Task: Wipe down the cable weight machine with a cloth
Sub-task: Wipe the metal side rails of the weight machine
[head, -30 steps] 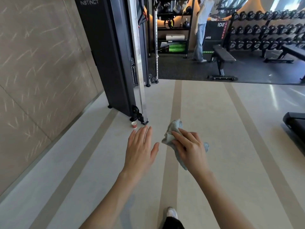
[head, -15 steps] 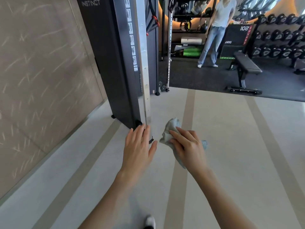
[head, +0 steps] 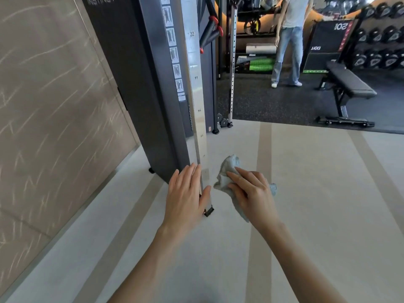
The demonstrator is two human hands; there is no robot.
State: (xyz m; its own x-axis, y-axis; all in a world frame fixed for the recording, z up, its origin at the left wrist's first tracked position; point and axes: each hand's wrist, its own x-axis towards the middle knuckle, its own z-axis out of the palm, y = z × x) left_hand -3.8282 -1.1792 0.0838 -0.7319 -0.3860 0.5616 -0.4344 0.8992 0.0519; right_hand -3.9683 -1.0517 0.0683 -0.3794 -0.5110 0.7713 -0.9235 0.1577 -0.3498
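Cable machine (head: 140,84) nearer now; flat left hand (head: 185,197) near its rail (head: 196,95), cloth (head: 227,171) clutched in right hand (head: 251,193).

The tall, dark grey cable weight machine (head: 131,84) stands upright on the pale floor at far left, close to the wall. A silvery numbered metal rail (head: 195,95) runs down its right front edge. The pale grey-blue crumpled cloth (head: 227,169) sits bunched in the right hand (head: 251,193), just right of the rail's lower end, with a tail hanging beneath.
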